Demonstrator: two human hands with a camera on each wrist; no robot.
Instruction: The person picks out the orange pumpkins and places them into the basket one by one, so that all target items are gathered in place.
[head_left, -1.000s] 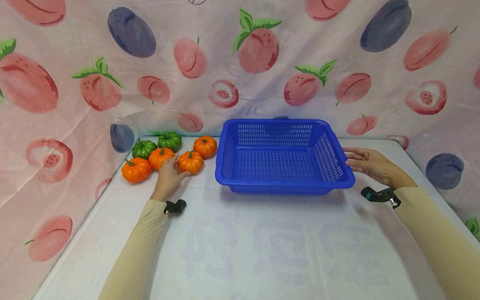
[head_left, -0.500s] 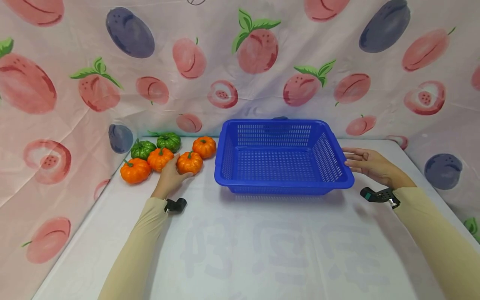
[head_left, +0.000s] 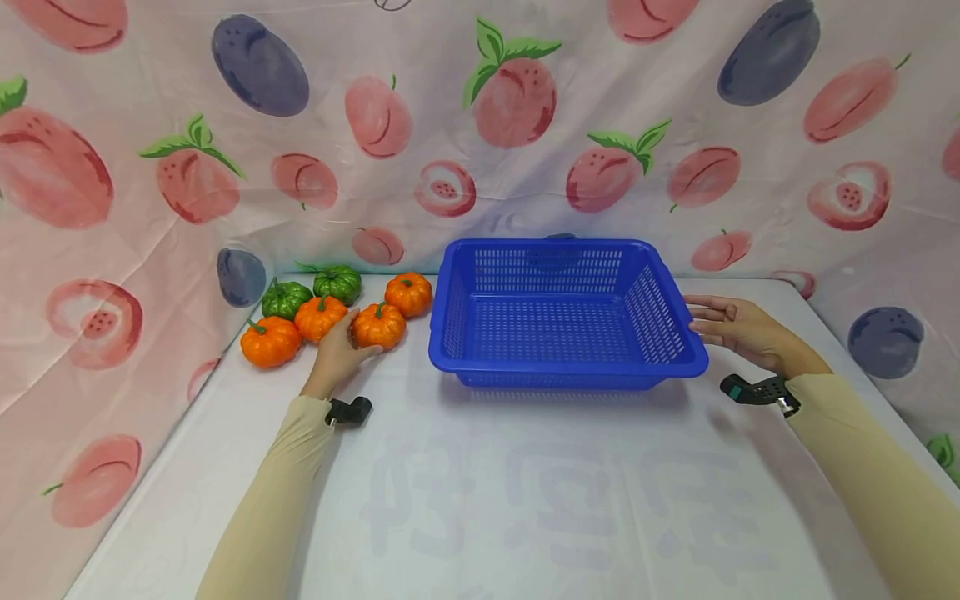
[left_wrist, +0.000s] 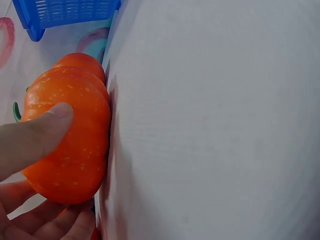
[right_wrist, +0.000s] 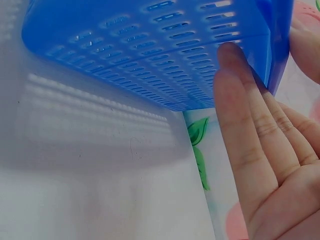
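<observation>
Just left of centre in the head view, a person's left hand [head_left: 339, 354] is cupping a glossy orange ribbed pumpkin [head_left: 381, 329] with a green stem, which is apparently resting on the white cloth-covered table [head_left: 525, 492]. In the left wrist view the thumb [left_wrist: 45, 132] is lying across its side while the fingers are curling in at the lower left, so the hand is opening only as wide as the pumpkin it's holding; how hard it's squeezing, I can't tell. Right of centre, the right hand [head_left: 750, 333] is keeping its fingers nearly straight, touching the outer wall of a blue rectangular slatted plastic basket [head_left: 570, 368] and not wrapping round anything I can see. I'm reading this as the grip-taking step, nothing lifted so far. IMO the next move is calling for a snug grip and a straight lift, since a second orange ribbed pumpkin [head_left: 408, 294] is crowding it from behind on the right and a third orange ribbed pumpkin [head_left: 321, 318] is sitting just past those fingertips on the left, so a sideways drag is risking a bump.
</observation>
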